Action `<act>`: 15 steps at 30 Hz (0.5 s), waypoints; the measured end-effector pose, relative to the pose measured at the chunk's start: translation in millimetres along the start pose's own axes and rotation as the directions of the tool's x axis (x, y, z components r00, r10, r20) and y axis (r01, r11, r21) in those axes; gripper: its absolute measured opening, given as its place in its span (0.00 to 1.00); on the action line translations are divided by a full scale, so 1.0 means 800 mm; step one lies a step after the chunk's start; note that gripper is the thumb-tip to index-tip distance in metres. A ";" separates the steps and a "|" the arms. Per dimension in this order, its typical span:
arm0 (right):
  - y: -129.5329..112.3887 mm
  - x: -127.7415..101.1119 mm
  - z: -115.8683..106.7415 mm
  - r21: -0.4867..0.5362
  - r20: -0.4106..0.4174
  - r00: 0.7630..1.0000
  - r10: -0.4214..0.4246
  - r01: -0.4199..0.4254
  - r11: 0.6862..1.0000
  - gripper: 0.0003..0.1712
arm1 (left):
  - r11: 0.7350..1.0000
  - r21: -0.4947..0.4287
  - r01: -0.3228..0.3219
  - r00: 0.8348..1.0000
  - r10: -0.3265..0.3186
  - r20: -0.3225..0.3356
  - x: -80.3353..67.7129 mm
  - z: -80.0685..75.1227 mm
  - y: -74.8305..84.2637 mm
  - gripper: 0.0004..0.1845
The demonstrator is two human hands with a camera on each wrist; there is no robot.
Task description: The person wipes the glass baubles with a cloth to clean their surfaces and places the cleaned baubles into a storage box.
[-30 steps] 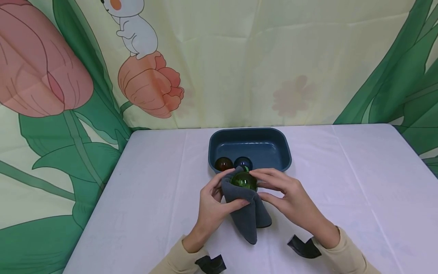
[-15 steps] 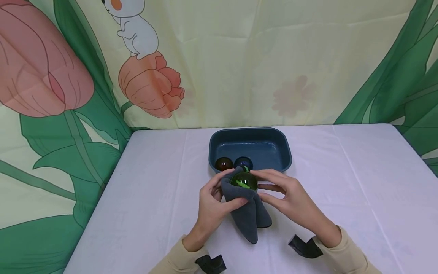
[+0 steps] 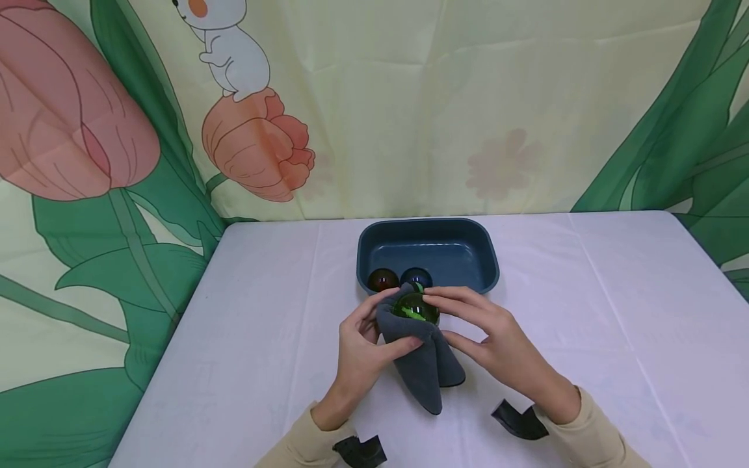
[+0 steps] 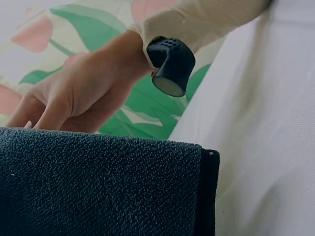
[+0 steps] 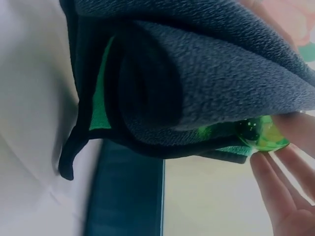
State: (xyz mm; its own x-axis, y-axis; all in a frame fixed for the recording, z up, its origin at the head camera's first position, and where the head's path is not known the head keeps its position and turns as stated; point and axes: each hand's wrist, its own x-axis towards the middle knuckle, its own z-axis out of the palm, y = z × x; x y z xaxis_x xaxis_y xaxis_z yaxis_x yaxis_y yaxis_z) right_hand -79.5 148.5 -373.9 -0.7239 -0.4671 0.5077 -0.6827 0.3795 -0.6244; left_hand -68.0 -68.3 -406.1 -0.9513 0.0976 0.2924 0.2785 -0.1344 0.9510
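A clear green glass ball [image 3: 417, 308] sits in the folds of a dark grey-blue cloth [image 3: 422, 364], in front of the bin. My left hand [image 3: 364, 351] grips the cloth from the left, its thumb pressed over the fold below the ball. With its fingertips my right hand [image 3: 486, 322] holds the ball from the right, the thumb lower at the cloth's edge. In the right wrist view the fingers [image 5: 270, 182] touch the green ball [image 5: 268, 135] beneath the cloth, whose inner side shows green. The cloth [image 4: 98, 182] covers much of the left wrist view.
A dark blue rectangular bin [image 3: 486, 247] stands at the back of the white-covered table [image 3: 263, 325]. Inside its near side lie a dark red ball [image 3: 383, 279] and a dark blue ball [image 3: 416, 277]. A printed curtain [image 3: 398, 130] hangs behind the table.
The right fingers have shifted slightly left over the top of the green ball. The ball and cloth have moved a touch left; the bin and its two balls stay put.
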 end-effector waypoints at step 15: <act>-0.001 -0.001 0.003 0.070 -0.016 0.999 0.029 -0.028 0.997 0.41 | 1.000 -0.011 0.011 0.999 -0.010 0.040 0.001 -0.001 0.000 0.36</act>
State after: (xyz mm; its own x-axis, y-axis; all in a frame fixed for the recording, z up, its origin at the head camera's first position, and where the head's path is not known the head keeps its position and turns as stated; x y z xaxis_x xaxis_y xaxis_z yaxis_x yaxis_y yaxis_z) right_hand -78.0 147.0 -375.3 -0.7447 -0.4435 0.4988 -0.6540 0.3357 -0.6780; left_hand -69.1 -69.3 -405.9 -0.9481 0.1382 0.2862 0.2667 -0.1440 0.9530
